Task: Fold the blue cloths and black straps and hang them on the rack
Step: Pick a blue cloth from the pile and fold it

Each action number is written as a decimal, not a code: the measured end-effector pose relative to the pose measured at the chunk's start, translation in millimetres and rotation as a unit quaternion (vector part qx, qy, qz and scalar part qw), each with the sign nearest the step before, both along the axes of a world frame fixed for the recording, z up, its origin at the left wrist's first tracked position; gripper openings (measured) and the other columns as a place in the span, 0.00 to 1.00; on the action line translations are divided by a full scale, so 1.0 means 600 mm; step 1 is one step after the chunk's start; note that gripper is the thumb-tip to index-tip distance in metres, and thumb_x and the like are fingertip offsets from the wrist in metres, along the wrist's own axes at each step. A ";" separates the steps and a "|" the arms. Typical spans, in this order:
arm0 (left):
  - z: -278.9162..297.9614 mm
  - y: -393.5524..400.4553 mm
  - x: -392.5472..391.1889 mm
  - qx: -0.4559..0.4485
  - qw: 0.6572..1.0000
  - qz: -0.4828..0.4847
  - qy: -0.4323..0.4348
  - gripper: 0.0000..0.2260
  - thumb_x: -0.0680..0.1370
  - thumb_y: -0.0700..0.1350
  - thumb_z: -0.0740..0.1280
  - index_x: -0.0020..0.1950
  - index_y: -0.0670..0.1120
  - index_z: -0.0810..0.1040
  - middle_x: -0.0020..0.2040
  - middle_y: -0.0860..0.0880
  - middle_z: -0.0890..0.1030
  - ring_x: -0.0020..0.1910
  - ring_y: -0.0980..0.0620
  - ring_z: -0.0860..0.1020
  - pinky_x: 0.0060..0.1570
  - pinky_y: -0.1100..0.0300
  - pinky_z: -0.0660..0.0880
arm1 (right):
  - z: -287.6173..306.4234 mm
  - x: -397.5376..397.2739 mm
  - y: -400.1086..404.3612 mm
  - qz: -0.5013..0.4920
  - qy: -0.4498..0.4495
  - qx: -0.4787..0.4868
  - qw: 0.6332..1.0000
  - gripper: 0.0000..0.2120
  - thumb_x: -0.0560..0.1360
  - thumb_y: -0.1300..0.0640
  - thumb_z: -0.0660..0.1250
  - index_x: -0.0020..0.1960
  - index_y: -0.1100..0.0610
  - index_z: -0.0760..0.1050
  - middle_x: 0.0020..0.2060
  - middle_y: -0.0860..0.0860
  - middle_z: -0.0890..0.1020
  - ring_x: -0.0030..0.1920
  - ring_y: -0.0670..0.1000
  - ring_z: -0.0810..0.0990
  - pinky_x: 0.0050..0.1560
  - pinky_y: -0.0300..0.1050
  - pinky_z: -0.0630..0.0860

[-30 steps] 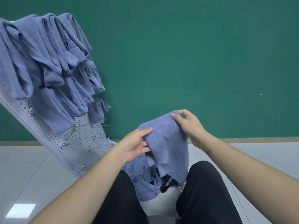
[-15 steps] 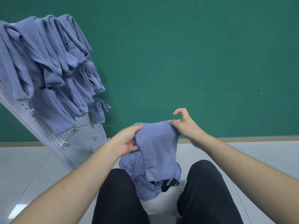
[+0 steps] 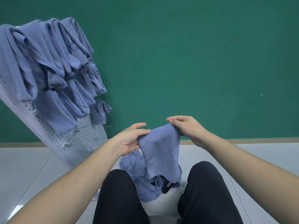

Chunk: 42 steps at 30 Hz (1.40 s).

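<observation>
the left hand point(image 3: 131, 139) pinches the near-left top corner of a blue cloth point(image 3: 159, 152), thumb over the fabric and the other fingers stretched forward above it. the right hand point(image 3: 186, 129) grips the opposite top corner, fingers curled down onto the fabric's edge. between the two hands the cloth sags and hangs down in a folded panel, its lower end dropping onto a pile of blue cloths point(image 3: 142, 180) heaped on the floor point(image 3: 29, 172) between the person's knees in black trousers point(image 3: 119, 199). a black strap point(image 3: 166, 186) with a pale marking pokes out of the pile under the hanging cloth's lower edge. to the left, well apart from the hands, a white perforated rack point(image 3: 87, 143) leans tilted in front of the green wall point(image 3: 194, 62). its upper part is covered by rows of folded blue cloths point(image 3: 48, 70) hanging on hooks; bare wire hooks point(image 3: 67, 145) show on the lower part.
</observation>
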<state>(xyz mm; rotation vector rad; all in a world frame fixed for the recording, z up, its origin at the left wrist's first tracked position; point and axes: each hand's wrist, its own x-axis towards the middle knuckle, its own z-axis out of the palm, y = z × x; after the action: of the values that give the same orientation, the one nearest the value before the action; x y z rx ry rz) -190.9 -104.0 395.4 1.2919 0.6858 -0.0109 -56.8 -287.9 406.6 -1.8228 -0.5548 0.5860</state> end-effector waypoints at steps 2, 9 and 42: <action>0.004 -0.001 -0.003 0.003 0.999 -0.049 -0.006 0.18 0.78 0.38 0.71 0.66 0.49 0.76 0.46 0.49 0.86 0.40 0.54 0.83 0.40 0.59 0.79 | 0.003 0.003 -0.001 -0.011 0.026 0.017 0.999 0.10 0.80 0.56 0.64 0.56 0.49 0.83 0.55 0.44 0.83 0.54 0.45 0.80 0.57 0.42 0.78; 0.001 0.002 0.004 0.085 0.994 -0.061 -0.025 0.13 0.74 0.35 0.74 0.58 0.43 0.83 0.53 0.45 0.86 0.53 0.49 0.83 0.52 0.56 0.79 | 0.011 0.016 -0.014 0.016 0.040 -0.010 0.999 0.10 0.80 0.55 0.64 0.56 0.50 0.83 0.56 0.46 0.84 0.55 0.47 0.81 0.55 0.43 0.80; 0.023 -0.015 -0.002 0.257 0.957 0.028 -0.128 0.08 0.80 0.52 0.68 0.49 0.47 0.78 0.43 0.55 0.82 0.44 0.55 0.77 0.50 0.57 0.75 | 0.009 -0.009 -0.009 -0.029 -0.085 0.012 0.996 0.17 0.83 0.45 0.55 0.50 0.59 0.71 0.46 0.54 0.78 0.46 0.47 0.74 0.55 0.47 0.73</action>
<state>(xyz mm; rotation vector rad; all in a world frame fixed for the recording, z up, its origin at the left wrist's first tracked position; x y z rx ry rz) -191.8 -113.1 409.0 1.7338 0.5159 0.3982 -62.0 -293.5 412.0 -1.8701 -0.6171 0.3849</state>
